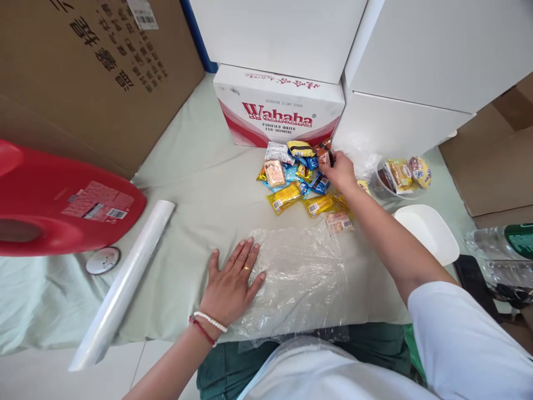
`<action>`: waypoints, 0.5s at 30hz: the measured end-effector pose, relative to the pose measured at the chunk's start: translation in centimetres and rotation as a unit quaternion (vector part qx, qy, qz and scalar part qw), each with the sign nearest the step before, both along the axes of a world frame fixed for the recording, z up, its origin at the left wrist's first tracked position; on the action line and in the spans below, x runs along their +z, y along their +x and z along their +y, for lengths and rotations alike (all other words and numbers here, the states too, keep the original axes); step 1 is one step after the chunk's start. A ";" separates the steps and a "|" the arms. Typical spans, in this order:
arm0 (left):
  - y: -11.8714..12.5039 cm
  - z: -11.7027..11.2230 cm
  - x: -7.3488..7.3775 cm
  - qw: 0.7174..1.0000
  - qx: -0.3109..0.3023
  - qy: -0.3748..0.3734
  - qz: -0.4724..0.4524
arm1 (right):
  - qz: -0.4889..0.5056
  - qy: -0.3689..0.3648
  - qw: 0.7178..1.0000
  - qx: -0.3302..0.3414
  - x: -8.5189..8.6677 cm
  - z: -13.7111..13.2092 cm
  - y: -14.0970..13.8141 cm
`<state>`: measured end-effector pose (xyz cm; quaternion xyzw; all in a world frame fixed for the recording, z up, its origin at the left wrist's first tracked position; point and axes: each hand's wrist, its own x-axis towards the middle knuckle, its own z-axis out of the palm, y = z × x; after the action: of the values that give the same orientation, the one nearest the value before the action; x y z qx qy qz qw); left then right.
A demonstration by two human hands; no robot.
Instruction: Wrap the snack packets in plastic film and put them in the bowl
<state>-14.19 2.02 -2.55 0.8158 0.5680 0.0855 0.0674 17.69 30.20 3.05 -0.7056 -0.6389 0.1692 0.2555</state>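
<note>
My left hand (231,280) lies flat with fingers spread, resting on the left edge of a clear plastic sheet (302,278) on the cloth-covered table. At the far side my right hand (342,171) is closed on a small reddish-brown snack packet (324,155) by the pile's right end. Around it lie several wrapped snacks: a yellow packet (300,148), a pink-and-cream one (275,173), blue packets (320,182) and long yellow ones (285,198). Nearer me is a clear-wrapped pinkish snack (339,223), partly under my forearm.
A roll of plastic film (125,283) lies at left beside a red jug (62,200) and a round lid (103,260). Behind the snacks stands a Wahaha carton (278,105). On the right are a clear tub (389,191) of snacks, a white container (428,233) and plastic bottles (499,244).
</note>
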 end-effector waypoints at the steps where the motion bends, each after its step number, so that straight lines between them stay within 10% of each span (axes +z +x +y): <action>1: 0.0 0.0 0.0 1.000 -0.002 0.001 0.001 | -0.027 0.019 0.999 -0.029 -0.5 1.1 -0.4; 9: -0.1 0.1 0.2 1.000 -0.001 -0.008 -0.002 | -0.095 0.002 0.995 -0.044 -1.0 4.4 -0.3; 15: 0.1 0.1 0.2 1.000 0.003 -0.012 -0.015 | -0.055 0.041 0.996 -0.054 2.1 2.0 0.0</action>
<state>-14.09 2.12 -2.39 0.8118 0.5704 0.0912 0.0856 17.69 32.18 5.14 -0.7364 -0.6193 0.0897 0.2573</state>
